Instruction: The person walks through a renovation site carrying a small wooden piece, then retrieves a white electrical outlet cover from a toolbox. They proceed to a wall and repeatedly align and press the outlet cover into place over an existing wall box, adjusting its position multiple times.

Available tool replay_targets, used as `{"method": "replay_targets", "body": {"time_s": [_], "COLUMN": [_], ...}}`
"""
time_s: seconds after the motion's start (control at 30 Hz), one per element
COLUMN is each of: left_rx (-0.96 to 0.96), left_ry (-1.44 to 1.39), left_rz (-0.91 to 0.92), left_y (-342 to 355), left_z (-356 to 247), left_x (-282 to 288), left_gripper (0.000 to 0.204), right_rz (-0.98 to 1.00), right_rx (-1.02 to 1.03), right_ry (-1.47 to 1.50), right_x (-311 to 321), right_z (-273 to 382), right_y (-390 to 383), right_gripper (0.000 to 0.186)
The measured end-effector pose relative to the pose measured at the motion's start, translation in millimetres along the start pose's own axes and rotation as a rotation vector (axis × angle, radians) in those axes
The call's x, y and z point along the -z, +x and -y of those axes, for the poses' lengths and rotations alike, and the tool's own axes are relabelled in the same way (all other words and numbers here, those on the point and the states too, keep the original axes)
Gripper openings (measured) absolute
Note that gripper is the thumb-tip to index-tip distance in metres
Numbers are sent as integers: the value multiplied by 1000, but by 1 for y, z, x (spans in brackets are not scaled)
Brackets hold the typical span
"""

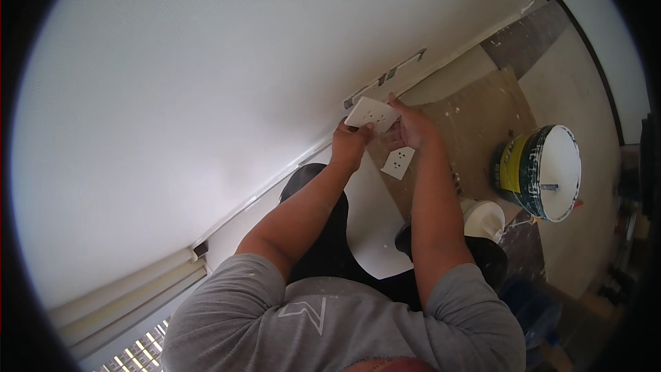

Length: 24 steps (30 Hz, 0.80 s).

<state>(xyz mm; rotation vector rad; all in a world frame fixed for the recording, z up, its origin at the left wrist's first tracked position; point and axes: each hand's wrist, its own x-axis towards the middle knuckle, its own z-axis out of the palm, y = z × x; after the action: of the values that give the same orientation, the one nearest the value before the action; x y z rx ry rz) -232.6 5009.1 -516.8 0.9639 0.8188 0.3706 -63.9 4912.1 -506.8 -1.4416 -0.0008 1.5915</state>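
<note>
Both hands hold a white socket faceplate (372, 109) with groups of small dark holes, close to the wall. My left hand (350, 145) is closed on its left end, thumb on the front. My right hand (415, 127) grips around its right end; some of those fingers are partly hidden. Just beyond the plate, a long narrow recess for a socket box (387, 77) is set low in the white wall. A second white socket faceplate (397, 163) lies below my hands, beside my right forearm.
A large paint bucket (513, 165) with a pale top stands at the right on brown sheeting (482, 114). Nearer my right knee sits a smaller white tub (483, 220). A big clear blue bottle (533, 310) is at lower right. The white wall (186, 96) rises along my left.
</note>
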Motion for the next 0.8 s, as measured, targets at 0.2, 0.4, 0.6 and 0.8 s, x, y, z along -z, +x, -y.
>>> {"method": "replay_targets", "body": {"time_s": [0.2,0.4,0.6,0.8], "left_rx": [44,87,96,95], "left_ry": [-117,-176,-332,-310], "left_rz": [31,18,42,27], "left_y": [4,-2,1,4], "left_z": [2,-5,-12,-10], "left_x": [-4,-4,3,7], "left_gripper": [44,60,78,75], "right_rz": [57,-209,-424,-260], "right_rx": [359,513,565,513], "right_ry": [339,241,288,335], "right_x": [-9,-28,-38,-30], "right_z": [-7,5,9,8], "right_y": [6,10,23,40], "right_gripper": [62,84,105,105]}}
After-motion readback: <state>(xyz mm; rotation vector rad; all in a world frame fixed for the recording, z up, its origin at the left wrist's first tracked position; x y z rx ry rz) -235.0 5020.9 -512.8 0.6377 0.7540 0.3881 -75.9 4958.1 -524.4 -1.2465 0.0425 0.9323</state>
